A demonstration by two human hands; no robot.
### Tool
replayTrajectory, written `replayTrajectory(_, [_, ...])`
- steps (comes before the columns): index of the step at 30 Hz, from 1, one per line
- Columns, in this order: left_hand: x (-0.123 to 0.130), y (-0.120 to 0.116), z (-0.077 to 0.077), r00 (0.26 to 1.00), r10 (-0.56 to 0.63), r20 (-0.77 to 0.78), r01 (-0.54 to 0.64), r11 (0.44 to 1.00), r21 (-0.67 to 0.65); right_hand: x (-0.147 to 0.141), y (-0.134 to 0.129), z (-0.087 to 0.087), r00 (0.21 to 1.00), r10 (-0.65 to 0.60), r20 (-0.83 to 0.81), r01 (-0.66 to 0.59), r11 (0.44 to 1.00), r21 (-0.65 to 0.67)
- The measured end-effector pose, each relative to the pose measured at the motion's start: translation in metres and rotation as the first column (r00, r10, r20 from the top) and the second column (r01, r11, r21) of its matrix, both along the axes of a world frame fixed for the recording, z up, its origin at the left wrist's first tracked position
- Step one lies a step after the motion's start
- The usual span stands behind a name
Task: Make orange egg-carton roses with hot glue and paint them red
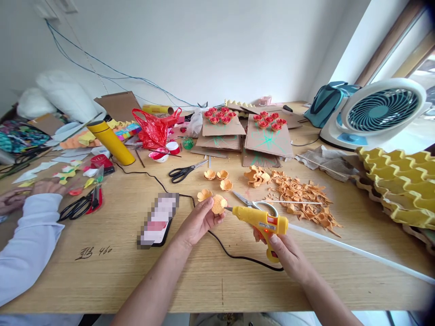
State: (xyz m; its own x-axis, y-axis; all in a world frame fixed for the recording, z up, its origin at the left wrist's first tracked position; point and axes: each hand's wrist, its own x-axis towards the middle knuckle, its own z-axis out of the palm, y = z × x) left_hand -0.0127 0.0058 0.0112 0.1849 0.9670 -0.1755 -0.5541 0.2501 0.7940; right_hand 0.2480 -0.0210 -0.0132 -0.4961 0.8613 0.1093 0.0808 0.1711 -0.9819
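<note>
Nearest me, at the bottom centre, both bare forearms came in over the table edge and converged, the hands close together but not touching.

At the centre of the frame the left hand (200, 221) pinched an orange egg-carton flower cup (219, 205) between thumb and fingers, seemingly by its edge so that its face stayed clear for the nozzle. Lower right of centre, the right hand (292, 257) was wrapped around the grip of a yellow hot-glue gun (260, 220), wrist angled inward, thumb along the back. The nozzle pointed left, right at the cup; I couldn't tell whether it touched. A long white glue stick (356, 251) trailed out behind towards the right edge, probably to feed the gun, and the black cord (238, 257) looped below the hands, out of their way.

Just beyond, more orange cups (210, 174) sat within easy reach, apparently as a small supply. Silver scissors (242, 199) lay behind the gun, and orange offcuts (302, 199) were heaped right of centre, perhaps to keep the working spot free.

Farther back, at upper centre, red flowers (224, 117) rested on cardboard (220, 129).
</note>
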Motion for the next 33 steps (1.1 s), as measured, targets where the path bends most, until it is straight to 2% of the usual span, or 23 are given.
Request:
replayTrajectory(8, [0.0013, 0.0005, 0.0004, 1.000, 0.010, 0.007, -0.010, 1.000, -0.015, 0.0017, -0.0016, -0.0044, 0.995, -0.056, 0.078, 0.054, 0.998, 0.022])
replayTrajectory(14, [0.0001, 0.0003, -0.0023, 1.000, -0.005, -0.015, 0.005, 1.000, 0.005, 0.0011, -0.0015, -0.0045, 0.996, -0.052, 0.069, 0.049, 0.998, 0.032])
replayTrajectory(26, [0.0012, -0.0004, 0.0027, 0.995, -0.001, -0.096, 0.004, 1.000, 0.029, -0.0005, -0.0022, -0.0023, 0.995, -0.071, 0.072, 0.068, 0.997, 0.034])
replayTrajectory(33, [0.0015, -0.0003, 0.0028, 0.991, 0.014, -0.137, -0.006, 0.998, 0.058, -0.0006, -0.0003, -0.0007, 0.993, -0.103, 0.058, 0.097, 0.990, 0.107])
